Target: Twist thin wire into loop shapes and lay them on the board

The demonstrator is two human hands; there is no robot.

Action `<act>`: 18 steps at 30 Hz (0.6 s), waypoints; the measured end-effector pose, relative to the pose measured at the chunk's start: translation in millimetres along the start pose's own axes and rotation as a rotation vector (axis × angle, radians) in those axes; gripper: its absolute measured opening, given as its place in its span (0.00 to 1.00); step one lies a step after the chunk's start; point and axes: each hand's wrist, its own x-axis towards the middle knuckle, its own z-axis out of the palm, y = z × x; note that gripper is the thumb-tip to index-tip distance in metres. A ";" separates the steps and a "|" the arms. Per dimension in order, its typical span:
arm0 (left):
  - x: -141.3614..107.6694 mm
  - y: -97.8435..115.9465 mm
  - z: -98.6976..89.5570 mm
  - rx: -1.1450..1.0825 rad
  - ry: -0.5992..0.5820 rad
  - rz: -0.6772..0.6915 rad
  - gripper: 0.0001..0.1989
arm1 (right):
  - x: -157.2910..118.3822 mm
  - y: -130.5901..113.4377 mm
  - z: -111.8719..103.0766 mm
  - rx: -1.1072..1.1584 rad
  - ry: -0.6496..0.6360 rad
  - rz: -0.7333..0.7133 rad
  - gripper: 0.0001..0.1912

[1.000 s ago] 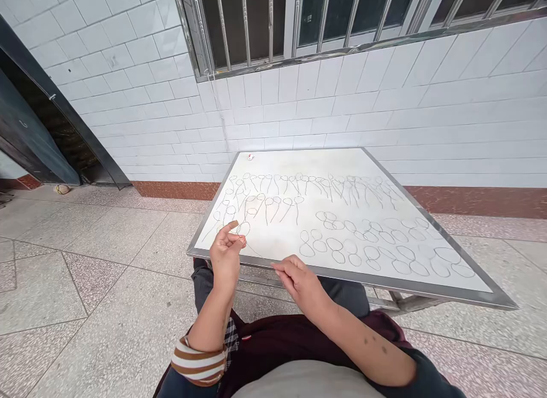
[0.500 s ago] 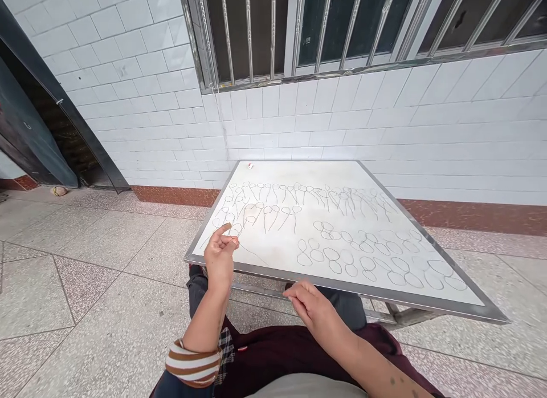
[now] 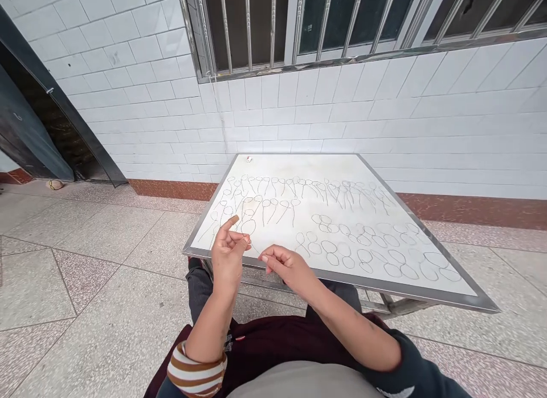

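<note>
My left hand (image 3: 231, 250) is raised over the near left edge of a white table (image 3: 273, 247), thumb and a finger pinched on a thin dark wire loop (image 3: 248, 227), its index finger pointing up. Close by on the right, my right hand (image 3: 286, 265) is pinched above the table's near edge; whatever lies between its fingertips is too small to make out. The hands are a small gap apart. Thin wire pieces with looped ends (image 3: 277, 203) lie in rows across the table, and closed wire rings (image 3: 364, 256) form a group on the right.
A small white and red item (image 3: 249, 159) sits at the table's far left corner. Behind the table stands a white tiled wall (image 3: 282, 113) with a barred window (image 3: 325, 21). An open doorway (image 3: 51, 107) is at the left. My legs are under the table's near edge.
My right hand has moved up and left, close to my left hand. My left hand has shifted slightly right. A wire loop now shows at its fingertips. The view has tilted slightly down.
</note>
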 end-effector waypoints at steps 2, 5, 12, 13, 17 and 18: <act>-2.4 -4.5 1.2 -0.034 0.016 0.006 0.25 | -3.1 6.4 7.8 -0.028 0.022 -0.014 0.12; -5.3 -10.3 3.1 -0.049 0.039 0.000 0.25 | -13.3 16.2 14.1 -0.246 0.110 -0.152 0.09; -12.4 -7.6 -0.9 0.017 -0.057 -0.082 0.29 | -16.2 16.3 -5.2 -0.305 0.153 -0.206 0.10; -13.9 -6.1 -1.0 0.028 -0.085 -0.105 0.29 | -11.2 12.8 -10.3 -0.224 0.191 -0.174 0.10; -19.3 -2.4 2.0 0.106 -0.226 -0.147 0.31 | 11.8 -0.1 -26.5 -0.101 0.153 -0.238 0.15; -20.2 -2.3 3.0 0.125 -0.246 -0.144 0.31 | 16.2 -1.9 -28.4 -0.126 0.124 -0.272 0.12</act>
